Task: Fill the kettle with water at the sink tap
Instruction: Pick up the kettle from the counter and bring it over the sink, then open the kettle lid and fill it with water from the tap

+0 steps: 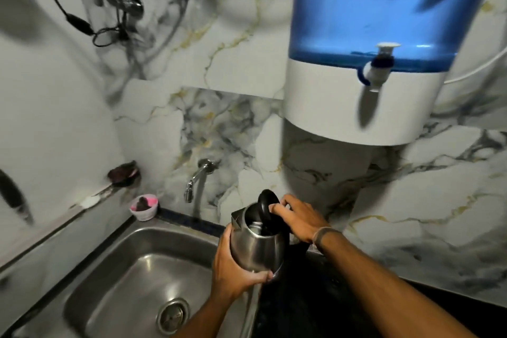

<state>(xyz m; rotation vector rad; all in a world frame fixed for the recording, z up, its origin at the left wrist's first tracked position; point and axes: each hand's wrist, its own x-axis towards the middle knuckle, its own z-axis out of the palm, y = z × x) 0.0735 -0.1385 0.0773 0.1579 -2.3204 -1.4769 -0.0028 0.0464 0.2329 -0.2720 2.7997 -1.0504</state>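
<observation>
Kettle: I have the steel kettle [256,247] held up in both hands over the right rim of the sink [115,277], tilted a little toward me, spout pointing left and back.
Lid: the black lid [267,204] stands open, hinged upward, so I can look into the dark mouth.
Left hand: my left hand [233,266] cups the lower left side of the kettle body, fingers [260,275] wrapped under its base and clamped on it.
Right hand: my right hand [297,218] sits at the top rear of the kettle, over the handle side, fingers closed around it just below the raised lid; a dark band circles that wrist.
Sink tap: the chrome tap [196,181] comes out of the marble wall behind the sink, up and to the left of the kettle, near but apart from it. I cannot tell whether water runs from it.
Sink: steel basin with a round drain [172,315] near its front.
Bench: dark bench [356,302] to the right of the sink, under my right forearm.
Water purifier: a blue and white purifier [384,44] hangs on the wall above right, its small white spigot [377,71] well above the kettle.
Small cup: a pink and white cup [144,207] stands at the back left corner of the sink.
</observation>
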